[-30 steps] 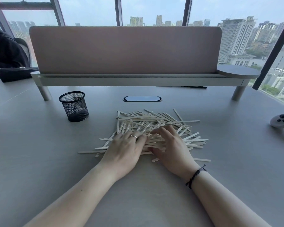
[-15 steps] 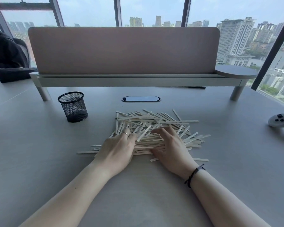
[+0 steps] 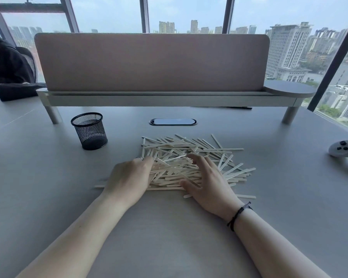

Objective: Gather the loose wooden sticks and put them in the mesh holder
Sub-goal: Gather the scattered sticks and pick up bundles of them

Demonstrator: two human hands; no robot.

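Note:
A heap of loose wooden sticks lies on the grey desk in front of me. The black mesh holder stands upright to the heap's far left, apart from it, with no stick showing above its rim. My left hand is at the heap's left edge, its fingers curled into the sticks and the fingertips hidden among them. My right hand rests on the near right part of the heap, fingers spread over the sticks and the thumb stretched along the near edge.
A padded divider on a raised shelf crosses the desk behind the heap, with an oval cable port in front of it. A white game controller lies at the right edge. A person in black sits at the far left.
My left hand has slid from on top of the heap to its left edge and curled its fingers in. My right hand's palm has lifted and its thumb has spread; sticks between the hands are bunched closer.

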